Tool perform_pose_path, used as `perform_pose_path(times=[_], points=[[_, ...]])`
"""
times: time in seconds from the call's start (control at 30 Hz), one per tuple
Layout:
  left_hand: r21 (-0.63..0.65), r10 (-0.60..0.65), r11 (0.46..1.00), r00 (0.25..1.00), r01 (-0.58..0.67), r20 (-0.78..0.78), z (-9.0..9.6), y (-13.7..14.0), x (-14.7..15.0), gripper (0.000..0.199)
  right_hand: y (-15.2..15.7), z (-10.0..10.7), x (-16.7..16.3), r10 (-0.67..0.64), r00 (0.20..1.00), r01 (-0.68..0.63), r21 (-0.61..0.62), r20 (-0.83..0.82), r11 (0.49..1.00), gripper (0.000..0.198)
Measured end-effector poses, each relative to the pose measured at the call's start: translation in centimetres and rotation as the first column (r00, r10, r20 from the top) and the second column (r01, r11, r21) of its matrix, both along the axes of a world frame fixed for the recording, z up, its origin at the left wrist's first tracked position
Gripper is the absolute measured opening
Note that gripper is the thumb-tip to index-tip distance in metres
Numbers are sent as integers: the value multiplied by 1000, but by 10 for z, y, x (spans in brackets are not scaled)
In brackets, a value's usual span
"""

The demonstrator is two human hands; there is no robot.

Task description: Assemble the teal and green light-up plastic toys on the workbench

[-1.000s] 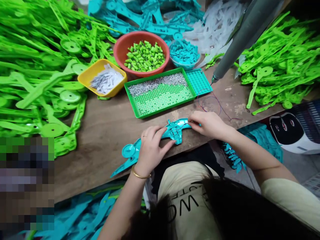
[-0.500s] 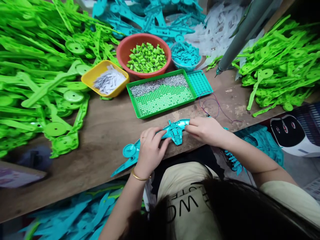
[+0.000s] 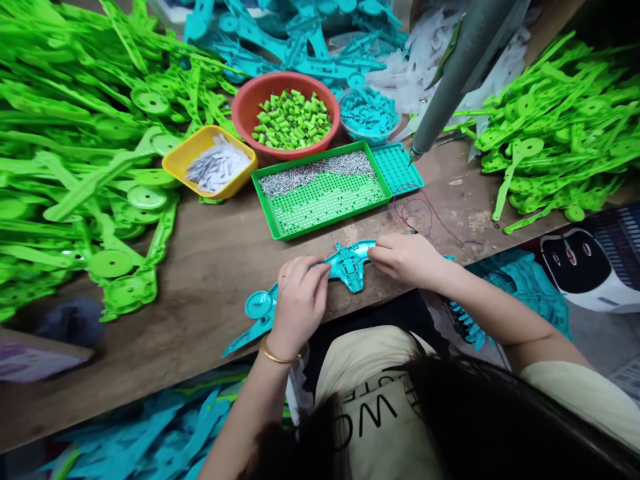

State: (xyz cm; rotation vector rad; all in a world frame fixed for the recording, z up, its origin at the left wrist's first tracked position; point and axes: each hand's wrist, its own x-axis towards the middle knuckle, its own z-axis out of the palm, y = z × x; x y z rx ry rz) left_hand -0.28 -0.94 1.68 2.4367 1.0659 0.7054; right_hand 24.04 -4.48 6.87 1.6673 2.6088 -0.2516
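A long turquoise plastic shell half, with a round disc at its left end and a ribbed middle, lies along the table's front edge. My left hand, fingers bent together, is closed over its left arm. On the opposite side, my right hand pinches the right arm, and whatever lies beneath those fingertips is hidden. Thin red and blue wires loop on the table just beyond my right hand.
A green perforated tray of small metal screws stands ahead, near a yellow bowl, a red bowl and a tub of turquoise pieces. A grey screwdriver-like tool hangs at right. Green shells crowd the left.
The hanging grey tool has swung left, its tip now over the small turquoise tray. My left thumb has drawn in against the fingers; my right hand has shifted slightly left along the shell.
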Motion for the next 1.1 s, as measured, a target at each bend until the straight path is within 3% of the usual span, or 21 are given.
perform_pose_path(times=[0.13,0.3,0.5,0.67,0.83,1.1], points=[[-39,-28,999,998,26,-54,1,2,2,18,4,-14,2,-95,994,98,-47,45,994,28],[-109,-31,994,995,20,-96,-2,3,7,21,11,-21,-1,-97,993,101,-68,61,992,27],[-187,-15,982,997,0,-78,-11,5,9,20,10,-21,-20,-65,996,56,-136,-58,989,27],[-278,-62,959,997,48,-43,-4,11,4,16,9,-26,-28,-112,988,92,-171,-111,981,24],[-226,92,969,995,-100,-44,1,17,-9,14,7,-32,-19,-74,977,42,-159,-198,986,24],[-301,188,941,979,-157,78,-12,18,-16,18,5,-26,-20,94,995,-95,-188,-15,978,23]])
